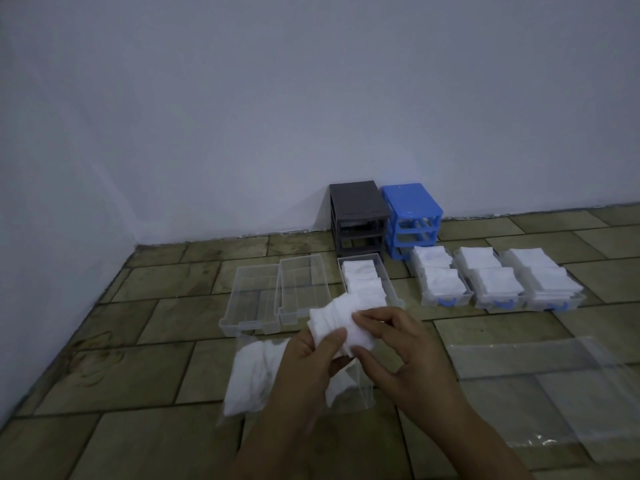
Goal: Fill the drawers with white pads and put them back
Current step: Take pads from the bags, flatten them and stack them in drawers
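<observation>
My left hand [311, 358] and my right hand [391, 344] both grip a stack of white pads [341, 318] above the tiled floor. Under my hands lies an opened clear bag of pads [256, 379]. Two empty clear drawers [251, 297] [303, 284] stand side by side at the left. A third clear drawer [384, 271] beside them holds pads. Three pad-filled drawers with blue handles [440, 277] [491, 278] [542, 278] stand to the right. A grey drawer frame [358, 216] and a blue drawer frame [412, 220] stand against the wall, their slots without drawers.
An empty clear plastic bag [547, 386] lies flat on the floor [138, 341] at the right. The white wall [242, 116] runs along the back and left.
</observation>
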